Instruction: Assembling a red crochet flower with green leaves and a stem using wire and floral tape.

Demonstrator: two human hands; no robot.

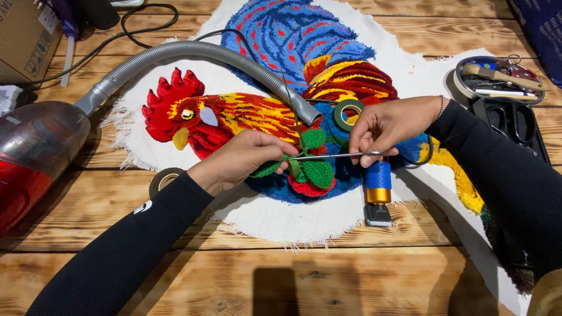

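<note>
**Hands on the crochet piece, over the rooster rug**

My left hand [243,159] curls over the green and red crochet piece [310,169], pinching its near edge. My right hand [386,126], at about three o'clock from it, grips a thin metal hook [328,155] whose tip reaches into the green leaves. Both rest on the tufted rooster rug [257,111] spread across the wooden table [328,281]. A grey vacuum hose [193,52] arcs in from ten o'clock, its nozzle ending just above the crochet. A blue and gold tool [378,190] lies at five o'clock from my right hand. A tray of brushes and scissors [497,79] sits at two o'clock.
</note>
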